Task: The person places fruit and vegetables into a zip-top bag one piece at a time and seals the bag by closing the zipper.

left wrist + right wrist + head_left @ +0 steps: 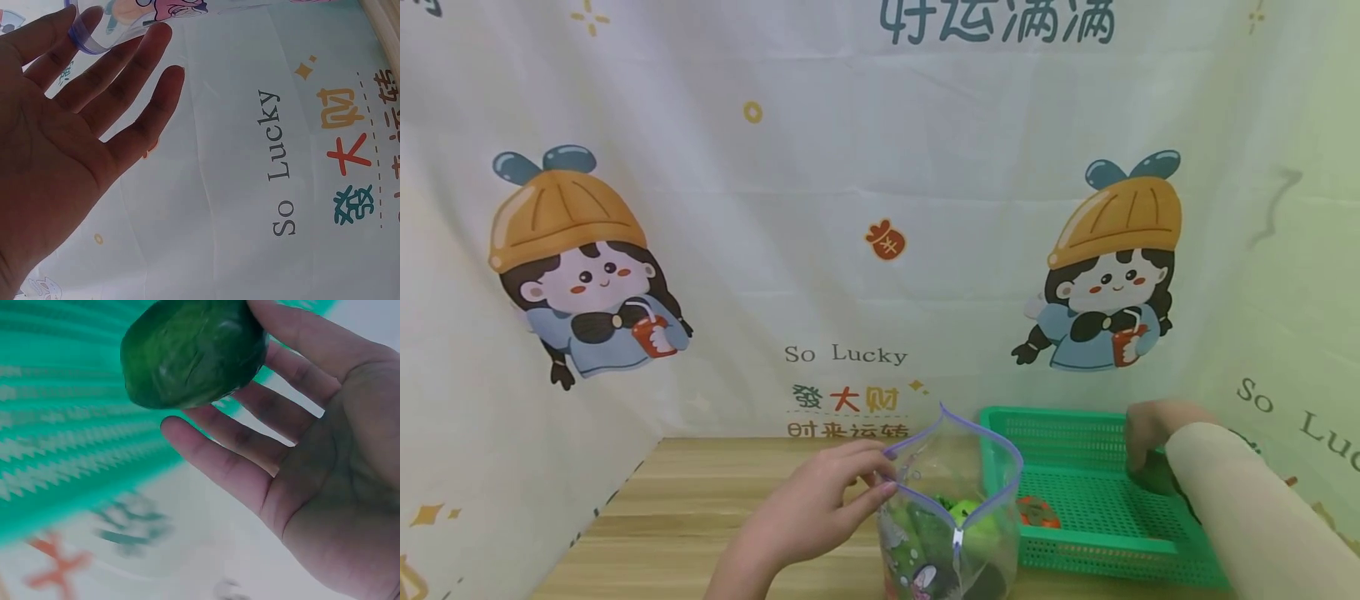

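Observation:
In the head view, my left hand (816, 504) pinches the purple-edged rim of a clear zip bag (951, 475) between thumb and fingers. The bag stands upright with its mouth spread and holds several green items (973, 521). My right hand (1153, 425) reaches over the right side of a green plastic basket (1075, 546). A glossy dark green, rounded vegetable (194, 353) is held by the thumb and fingertips of that hand in the right wrist view. In the left wrist view, the bag's purple rim (84, 37) lies between thumb and forefinger.
An orange-red round item (1037, 512) with a dark top lies in the basket's near left corner. The bag stands close to the basket's left side on a wooden table (700, 508). A printed white cloth (790, 183) hangs behind and along both sides.

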A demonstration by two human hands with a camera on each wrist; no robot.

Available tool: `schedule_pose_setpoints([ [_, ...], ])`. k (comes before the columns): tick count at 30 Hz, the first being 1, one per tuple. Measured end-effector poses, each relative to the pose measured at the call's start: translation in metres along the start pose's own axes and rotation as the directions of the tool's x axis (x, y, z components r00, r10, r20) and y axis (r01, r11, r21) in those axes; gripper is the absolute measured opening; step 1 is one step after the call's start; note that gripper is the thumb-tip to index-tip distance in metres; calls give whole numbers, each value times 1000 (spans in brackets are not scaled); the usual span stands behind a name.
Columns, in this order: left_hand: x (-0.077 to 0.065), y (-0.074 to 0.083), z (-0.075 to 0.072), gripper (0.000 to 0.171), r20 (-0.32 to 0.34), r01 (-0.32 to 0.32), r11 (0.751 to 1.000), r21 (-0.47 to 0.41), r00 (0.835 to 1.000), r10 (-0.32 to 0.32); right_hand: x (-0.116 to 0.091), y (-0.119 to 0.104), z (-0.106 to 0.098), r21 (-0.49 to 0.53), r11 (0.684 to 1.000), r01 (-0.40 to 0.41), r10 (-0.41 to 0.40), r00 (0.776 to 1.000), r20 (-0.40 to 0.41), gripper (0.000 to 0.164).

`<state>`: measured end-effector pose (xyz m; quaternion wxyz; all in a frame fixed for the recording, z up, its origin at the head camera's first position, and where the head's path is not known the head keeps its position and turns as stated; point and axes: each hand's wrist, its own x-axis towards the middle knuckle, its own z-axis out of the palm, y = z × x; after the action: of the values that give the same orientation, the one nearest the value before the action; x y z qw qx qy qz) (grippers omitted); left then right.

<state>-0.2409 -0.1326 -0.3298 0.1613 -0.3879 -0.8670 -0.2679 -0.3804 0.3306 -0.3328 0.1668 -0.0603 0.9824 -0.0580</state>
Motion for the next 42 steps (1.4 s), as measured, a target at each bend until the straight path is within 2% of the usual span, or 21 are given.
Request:
schedule_pose_setpoints([
  [5,0,0,1,8,-2,-4,1000,2,1000,4,-6,-26,-40,81,992,92,-88,995,-54,37],
  [8,0,0,1,8,-3,-2,1000,-1,1000,2,-15,-47,-62,43,982,182,-175,976,-131,43],
  [12,-1,0,1,8,-1,8,1000,-1,1000,-8,-32,-78,-76,-104,947,304,-322,906,-274,43],
  [15,-2,0,2,9,4,11,1000,-2,1000,-11,-55,-102,-75,-146,931,333,-364,849,-383,44],
  [18,-1,1,2,9,7,10,1000,-1,1000,-10,-85,-125,-61,-157,916,368,-395,771,-500,47],
  [20,-1,1,3,8,9,2,1000,-3,1000,-2,-106,-137,-44,-151,903,403,-411,702,-582,49],
  [22,0,1,4,8,9,-7,1000,-3,1000,7,-127,-146,-25,-149,881,450,-427,616,-663,49],
  [24,0,1,5,7,6,-17,1000,-5,1000,18,-145,-153,-8,-129,862,491,-417,540,-731,48],
  [25,1,1,5,7,4,-23,1000,-6,1000,23,-152,-156,1,-110,854,508,-403,512,-759,46],
  [27,0,0,6,7,-3,-27,1000,-3,1000,27,-162,-163,14,-64,839,540,-363,470,-805,43],
  [31,-1,-1,6,8,-18,-27,1000,11,999,27,-162,-179,29,54,802,596,-295,471,-831,39],
  [34,-2,-1,6,8,-29,-25,999,23,999,26,-150,-189,33,59,777,627,-300,450,-841,41],
  [36,-2,-1,6,11,-34,-28,999,30,999,29,-141,-193,35,30,767,641,-317,419,-851,42],
  [38,-1,0,6,17,-30,-22,999,38,999,23,-131,-195,38,14,765,644,-329,409,-851,43],
  [40,0,0,6,27,-18,-12,999,46,1000,13,-124,-197,40,11,767,641,-339,420,-842,43],
  [42,1,1,6,36,-2,4,998,59,1000,-4,-117,-199,41,21,771,636,-347,448,-824,44],
])
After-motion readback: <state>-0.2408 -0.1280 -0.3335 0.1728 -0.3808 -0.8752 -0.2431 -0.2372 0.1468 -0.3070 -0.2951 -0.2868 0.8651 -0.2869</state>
